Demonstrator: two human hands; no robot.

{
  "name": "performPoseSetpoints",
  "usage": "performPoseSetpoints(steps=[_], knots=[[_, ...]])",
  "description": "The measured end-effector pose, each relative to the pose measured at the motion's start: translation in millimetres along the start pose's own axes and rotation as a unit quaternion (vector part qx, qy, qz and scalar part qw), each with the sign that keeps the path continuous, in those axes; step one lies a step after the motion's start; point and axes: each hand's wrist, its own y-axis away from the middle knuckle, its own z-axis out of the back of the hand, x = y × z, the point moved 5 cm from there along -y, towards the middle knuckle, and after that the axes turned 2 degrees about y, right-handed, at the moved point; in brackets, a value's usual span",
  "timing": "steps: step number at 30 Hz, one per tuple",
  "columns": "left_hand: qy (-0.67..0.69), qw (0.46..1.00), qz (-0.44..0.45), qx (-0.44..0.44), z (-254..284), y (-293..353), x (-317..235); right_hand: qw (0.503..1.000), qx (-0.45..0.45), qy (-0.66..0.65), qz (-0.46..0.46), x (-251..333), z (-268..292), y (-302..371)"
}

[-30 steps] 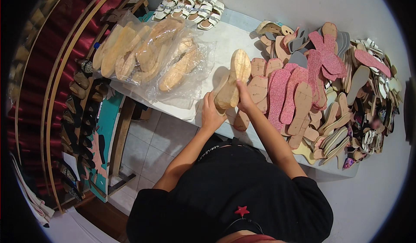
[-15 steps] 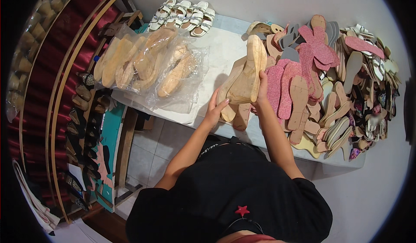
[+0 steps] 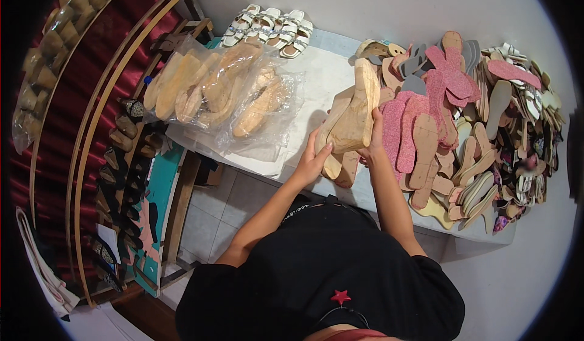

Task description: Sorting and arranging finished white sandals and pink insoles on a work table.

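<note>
Wooden wedges (image 3: 356, 128), up in front of you by the table's (image 3: 333, 67) front edge

Your left hand (image 3: 312, 158) is wrapped round their lower left, right hand (image 3: 375, 137) round the right side. I'd squeeze them together evenly and tilt gently, clear of those pink insoles (image 3: 415, 122).

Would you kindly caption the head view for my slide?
Left hand and right hand hold pale wooden wedge soles beside pink glittery insoles.

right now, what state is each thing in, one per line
wooden soles: tilted, held
left hand: closed on them
right hand: closed on them
plastic bags: filled, crumpled
white sandals: upright, in a row
pink insoles: overlapping in a heap
</note>
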Motion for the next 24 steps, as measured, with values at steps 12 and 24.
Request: performPoseSetpoints(steps=[12,24], knots=[[-0.646,0.719,-0.001,-0.257,89,-32,-97,0.993,-0.083,0.069,-0.045,-2,26,-1],[-0.678,0.642,0.017,-0.358,163,-38,-52,0.987,-0.064,0.081,-0.126,-13,24,-20]])
